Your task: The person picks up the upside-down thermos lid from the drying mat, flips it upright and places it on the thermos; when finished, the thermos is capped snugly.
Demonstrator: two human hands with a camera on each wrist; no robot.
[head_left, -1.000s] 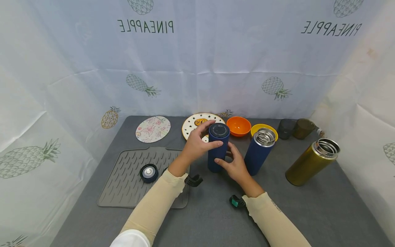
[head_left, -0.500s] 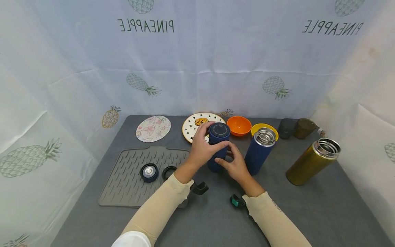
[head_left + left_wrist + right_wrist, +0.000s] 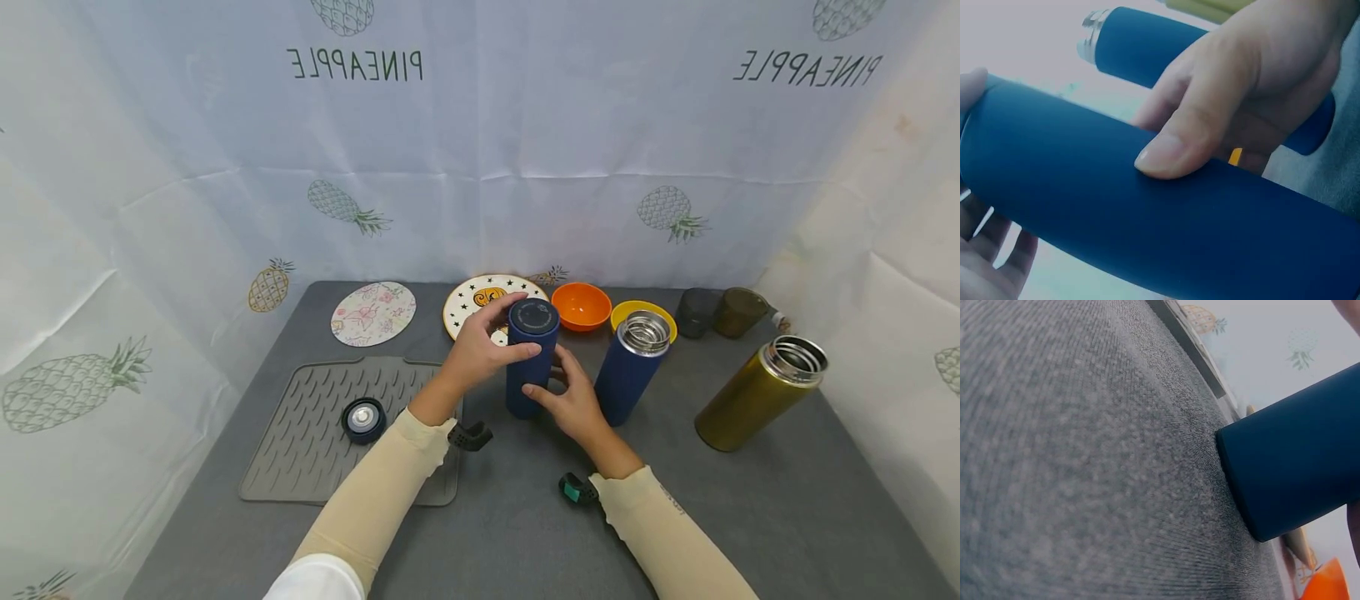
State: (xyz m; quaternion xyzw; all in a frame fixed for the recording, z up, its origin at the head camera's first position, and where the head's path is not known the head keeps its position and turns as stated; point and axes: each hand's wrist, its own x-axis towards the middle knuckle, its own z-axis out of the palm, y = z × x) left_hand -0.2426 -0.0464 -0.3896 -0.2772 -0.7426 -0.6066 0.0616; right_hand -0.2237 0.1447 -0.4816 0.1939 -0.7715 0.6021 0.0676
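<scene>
A navy insulated bottle point(image 3: 525, 371) stands upright on the grey table, its dark round top facing up. My left hand point(image 3: 474, 354) grips it near the top, thumb at the front. Lower on the same bottle, my right hand point(image 3: 576, 404) holds the body, the thumb pressed to its side in the left wrist view. In the right wrist view the bottle's base point(image 3: 1254, 487) meets the table. Just right of my right hand, a second navy bottle point(image 3: 628, 379) without a lid shows its steel mouth. A dark lid point(image 3: 363, 420) lies on the grey drying mat point(image 3: 300, 433).
An uncapped olive-gold bottle point(image 3: 750, 400) stands at the right. Behind are a star-patterned plate point(image 3: 461, 304), an orange bowl point(image 3: 581, 307), a yellow bowl point(image 3: 667, 321) and two dark cups point(image 3: 694, 312). A floral oval mat point(image 3: 372, 314) lies back left.
My left hand turned rightward around the bottle's top half a second ago, then swung back left. A black ring on the mat showed and is hidden again behind my forearm. The right hand stays put.
</scene>
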